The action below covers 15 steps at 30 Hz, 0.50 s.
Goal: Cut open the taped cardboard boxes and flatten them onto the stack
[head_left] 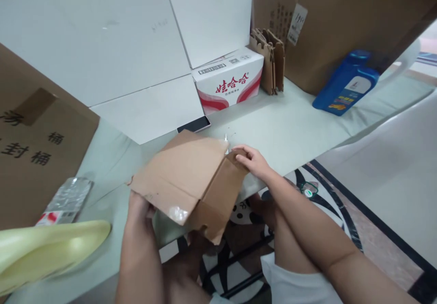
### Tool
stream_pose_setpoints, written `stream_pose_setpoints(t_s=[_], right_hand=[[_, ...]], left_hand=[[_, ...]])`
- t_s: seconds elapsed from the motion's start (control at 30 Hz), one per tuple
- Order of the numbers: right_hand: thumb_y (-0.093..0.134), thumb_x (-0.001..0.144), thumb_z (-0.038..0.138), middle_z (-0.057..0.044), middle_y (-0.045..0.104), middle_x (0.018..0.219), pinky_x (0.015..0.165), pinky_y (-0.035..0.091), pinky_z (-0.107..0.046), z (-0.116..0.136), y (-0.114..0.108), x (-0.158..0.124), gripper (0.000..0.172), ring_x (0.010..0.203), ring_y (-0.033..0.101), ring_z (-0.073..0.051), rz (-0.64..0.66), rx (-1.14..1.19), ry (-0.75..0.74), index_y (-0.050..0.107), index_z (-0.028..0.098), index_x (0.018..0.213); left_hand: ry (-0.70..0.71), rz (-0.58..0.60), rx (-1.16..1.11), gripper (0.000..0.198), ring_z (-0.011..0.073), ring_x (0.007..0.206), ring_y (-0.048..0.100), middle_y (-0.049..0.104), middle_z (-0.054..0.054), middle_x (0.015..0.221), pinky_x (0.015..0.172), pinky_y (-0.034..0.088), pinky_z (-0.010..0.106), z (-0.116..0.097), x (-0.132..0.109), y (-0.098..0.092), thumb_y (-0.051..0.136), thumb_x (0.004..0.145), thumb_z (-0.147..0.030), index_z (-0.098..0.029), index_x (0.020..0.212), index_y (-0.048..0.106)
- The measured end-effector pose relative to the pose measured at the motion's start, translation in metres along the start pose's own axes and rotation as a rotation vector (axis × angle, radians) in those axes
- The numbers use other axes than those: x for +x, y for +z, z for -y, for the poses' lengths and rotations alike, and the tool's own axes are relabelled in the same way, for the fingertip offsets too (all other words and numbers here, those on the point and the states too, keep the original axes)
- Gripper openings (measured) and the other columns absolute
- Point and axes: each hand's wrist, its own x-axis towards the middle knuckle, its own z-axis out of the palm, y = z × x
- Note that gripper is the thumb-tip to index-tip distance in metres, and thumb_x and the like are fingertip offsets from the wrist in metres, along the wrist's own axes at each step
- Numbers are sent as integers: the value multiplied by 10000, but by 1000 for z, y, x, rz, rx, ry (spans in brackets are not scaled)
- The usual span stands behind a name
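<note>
1. Brown cardboard (184,169) spans the space between two bare hands over a table edge. The right hand (251,158) has its fingers curled over the far end of a narrow flap (218,199). The left hand (138,204) sits beneath the opposite corner, its fingers largely hidden; how firmly it grips cannot be told.

2. From the right-hand grip, the cardboard lies to the left and toward the wearer. The flap's long axis slants down from that hand toward the lap; the right hand is nearer the fold, the left at the broad panel's outer corner.

3. Matte and creased, the panel is flat and four-sided, with glossy tape (178,214) at its near corner. The flap's lower end is ragged.

4. Just beyond the cardboard, a dark, flat phone (194,124) rests on pale green cloth (290,117). Farther out stands a white carton (228,85) with red lettering, next to folded cardboard pads (268,63).

5. Well past the right hand, a smooth blue bottle (346,85) leans before a large brown box (337,26). Left of the left hand lie a crinkled clear wrapper (70,195) and a curved, pale yellow object (68,245).
</note>
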Motion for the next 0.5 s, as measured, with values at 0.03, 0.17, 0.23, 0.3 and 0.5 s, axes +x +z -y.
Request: stream_pose_setpoints(t_s=[0.03,0.17,0.23,0.3,0.5], right_hand=[[638,812,549,-40,708,913,804,473,-339,-2,-4,2,359,848,629,-192,-36,26,-12,710,217,929],[624,769,681,-85,737,976,888,470,-367,-6,-15,12,479,1001,644,-240,-250,189,10,717,211,775],[732,691,659,-73,736,1048,874,488,-345,-5,-17,13,480,1004,651,-222,-249,278,73,725,226,898],[781,646,662,-63,729,1086,814,513,-308,-3,-14,11,557,948,668,-192,-167,381,132,704,242,1004],[829,576,674,-2,673,748,398,285,-198,-2,9,1,634,446,522,-77,214,385,284,651,187,942]], left_hand=[[17,-10,-48,400,169,647,700,756,-6,752,588,598,262,-4,-1,-1,851,631,-449,-201,889,673],[102,-11,-275,293,186,797,737,791,-24,890,676,636,279,-7,-3,-5,783,736,-501,-282,910,694],[104,11,-365,285,208,852,742,790,-17,880,735,644,307,-3,-1,-7,774,757,-492,-287,939,696],[123,37,-423,341,246,991,732,790,5,899,828,635,351,1,0,-6,759,763,-533,-279,981,696],[227,88,-288,432,255,1360,543,746,29,1202,1015,542,352,-10,-13,20,677,818,-587,-297,1138,689]])
